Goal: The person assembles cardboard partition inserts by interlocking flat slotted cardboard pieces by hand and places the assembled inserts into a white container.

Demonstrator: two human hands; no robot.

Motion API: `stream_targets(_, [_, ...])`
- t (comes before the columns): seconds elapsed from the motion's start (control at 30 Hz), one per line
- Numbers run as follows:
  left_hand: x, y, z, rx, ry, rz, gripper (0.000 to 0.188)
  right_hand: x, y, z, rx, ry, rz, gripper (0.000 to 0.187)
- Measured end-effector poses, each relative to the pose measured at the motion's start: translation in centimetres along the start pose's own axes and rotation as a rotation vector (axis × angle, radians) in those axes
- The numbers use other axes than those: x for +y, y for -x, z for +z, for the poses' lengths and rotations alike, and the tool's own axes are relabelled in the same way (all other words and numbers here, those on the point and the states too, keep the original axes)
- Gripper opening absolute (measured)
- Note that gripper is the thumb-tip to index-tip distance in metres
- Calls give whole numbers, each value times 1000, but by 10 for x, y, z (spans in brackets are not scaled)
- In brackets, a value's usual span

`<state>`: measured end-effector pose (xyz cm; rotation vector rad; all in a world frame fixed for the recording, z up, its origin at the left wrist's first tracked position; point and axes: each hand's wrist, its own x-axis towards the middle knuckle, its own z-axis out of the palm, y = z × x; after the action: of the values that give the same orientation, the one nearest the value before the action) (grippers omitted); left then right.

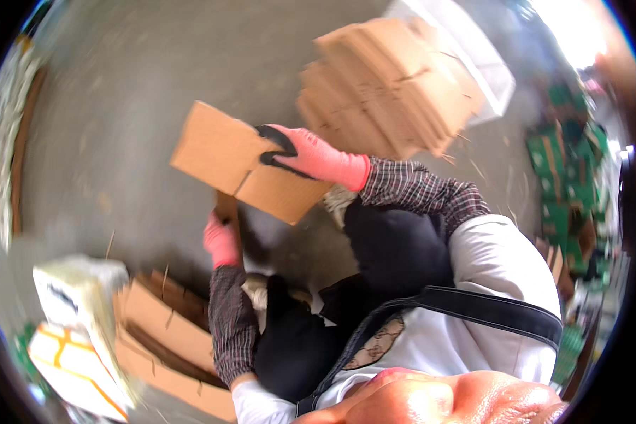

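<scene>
- Right hand (pixel 300 152): clamped on the cardboard piece (pixel 215 155), held above the floor (pixel 120 120).
- Left hand (pixel 221 244): at the darker flap (pixel 227 207) beneath (grip cannot be told).
- Progress: one piece in hand, not set down; far stack (pixel 396 85) and near stack (pixel 169 321) apparently left.

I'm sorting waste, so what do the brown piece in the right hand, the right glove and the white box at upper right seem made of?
Brown piece: likely cardboard, matte, with a straight crease. Right glove: probably pink knit fabric, with a dull black, perhaps rubbery coating toward the tips. White box: perhaps smooth plastic, though foam is possible; blur leaves it open.
</scene>
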<state>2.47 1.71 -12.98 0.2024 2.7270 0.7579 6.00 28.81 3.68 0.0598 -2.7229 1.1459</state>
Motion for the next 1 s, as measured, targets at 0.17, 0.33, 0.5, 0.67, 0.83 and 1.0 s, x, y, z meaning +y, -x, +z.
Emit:
stream_targets(0.17, [16,-35,-56,-87,1385,-141,38,-20,14,-102,309,-151,122,49])
stream_targets(0.33, [127,-14,-164,-671,1727,287,62,-22,12,-133,376,-400,286,49])
stream_targets(0.5, [234,6,-141,-543,1431,67,43,-33,11,-95,211,-565,25,51])
stream_targets(0.67, [269,11,-139,-842,1646,68,47,38,57,-272,523,453,208,35])
stream_targets(0.83, [314,3,-43,-707,1592,27,44,133,102,-293,55,-433,489,37])
stream_targets(1.0, [351,10,17,-710,1899,99,48,108,92,-256,101,-224,500,62])
